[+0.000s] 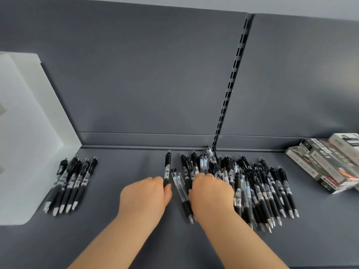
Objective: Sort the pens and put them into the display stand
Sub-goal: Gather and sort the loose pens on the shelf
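Head view: two bare hands reach over a grey shelf (136,239). The left hand (144,193) has its fingers curled round the lower end of one black pen (167,166), which lies apart from the rest, its clicker end pointing at the back wall. Just right of it lie two clear-barrelled pens (177,181), side by side between the hands. The right hand (210,191) rests knuckles-up on the large pile of pens (268,187), fingertips buried among them; whether it grips any cannot be told. That pile overlaps too thickly to count. Well to the left lies a small sorted group (68,183) in a neat row, with five tips showing at its near end. Beside the group stands one white panel (29,113). At the far right sits a stack of pen boxes (326,164), at least three. One slotted rail (231,84) runs up the back wall.
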A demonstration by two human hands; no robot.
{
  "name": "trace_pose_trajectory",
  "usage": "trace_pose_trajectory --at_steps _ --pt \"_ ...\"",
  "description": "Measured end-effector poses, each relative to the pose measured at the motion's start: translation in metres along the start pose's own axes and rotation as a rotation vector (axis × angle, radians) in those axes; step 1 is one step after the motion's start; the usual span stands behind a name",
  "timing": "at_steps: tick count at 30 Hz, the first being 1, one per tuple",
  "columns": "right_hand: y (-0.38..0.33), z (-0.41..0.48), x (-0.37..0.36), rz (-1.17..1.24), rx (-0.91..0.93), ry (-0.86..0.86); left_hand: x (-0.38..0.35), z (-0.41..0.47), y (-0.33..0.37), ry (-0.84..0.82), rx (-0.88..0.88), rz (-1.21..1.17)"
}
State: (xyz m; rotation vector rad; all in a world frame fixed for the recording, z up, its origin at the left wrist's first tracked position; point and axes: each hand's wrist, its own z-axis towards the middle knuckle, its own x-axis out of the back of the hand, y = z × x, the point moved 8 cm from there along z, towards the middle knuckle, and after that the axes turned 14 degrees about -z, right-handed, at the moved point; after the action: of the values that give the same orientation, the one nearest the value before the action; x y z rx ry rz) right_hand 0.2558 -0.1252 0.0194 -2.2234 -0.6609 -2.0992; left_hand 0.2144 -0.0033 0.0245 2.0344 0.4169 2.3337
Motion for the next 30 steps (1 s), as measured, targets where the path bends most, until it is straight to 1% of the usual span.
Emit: trace_pose_trajectory --at_steps 3,6,8,10,13,17,20,25,29,30 --pt "-0.002 -0.002 0.002 -0.05 -0.016 -0.078 -0.008 0.002 -0.003 -0.07 -0.017 0.008" --pt "-0.004 -0.003 0.002 -0.046 -0.035 -0.14 -0.02 0.003 -0.003 -0.158 -0.024 -0.016" --pt "-0.003 -0.004 0.003 -0.016 -0.063 -0.143 -0.027 0.005 0.001 -0.21 -0.029 -0.041" --pt "0.0 -0.005 0.001 0.047 -0.096 -0.13 -0.032 0.01 0.008 -0.224 -0.053 -0.049" --pt "0.009 -0.009 0.0 0.175 -0.156 -0.074 -0.037 0.021 0.017 -0.216 -0.065 -0.059" --pt "0.022 -0.013 0.003 0.225 -0.211 0.028 -0.042 0.033 0.031 -0.221 -0.088 -0.053" --pt "0.027 -0.013 0.003 0.249 -0.224 0.049 -0.044 0.032 0.034 -0.221 -0.073 -0.057" --pt "0.019 -0.013 0.007 0.264 -0.188 0.069 -0.034 0.024 0.02 -0.16 -0.045 -0.107" --pt "-0.007 -0.012 0.014 0.283 -0.124 0.063 -0.014 0.015 -0.001 -0.073 -0.037 -0.136" --pt "-0.016 -0.012 0.016 0.299 -0.102 0.056 -0.011 0.013 -0.01 -0.046 -0.037 -0.113"
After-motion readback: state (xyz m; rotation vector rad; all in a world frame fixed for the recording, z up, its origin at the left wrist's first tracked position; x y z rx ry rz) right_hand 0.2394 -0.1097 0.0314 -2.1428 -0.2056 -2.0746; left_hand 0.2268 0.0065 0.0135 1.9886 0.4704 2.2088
